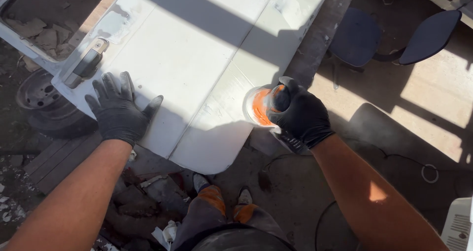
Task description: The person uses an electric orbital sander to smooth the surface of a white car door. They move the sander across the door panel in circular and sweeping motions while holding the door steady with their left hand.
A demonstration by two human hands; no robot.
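Note:
A white car door panel (197, 44) lies flat in front of me, its handle (87, 62) at the left. My left hand (118, 110), in a black glove, rests flat with fingers spread on the panel's near left corner. My right hand (300, 115), also gloved in black, grips an orange power sander (261, 107) pressed on the panel's right edge. The sander's pad looks blurred. Part of the panel is in sunlight, the near part in my shadow.
A wheel rim and tyre (42, 100) lie on the ground at left. Two dark office chairs (394, 34) stand at the upper right. A wooden plank (318, 34) runs under the panel's right side. Cables (428, 172) trail over the floor. My shoes (221, 187) stand below the panel.

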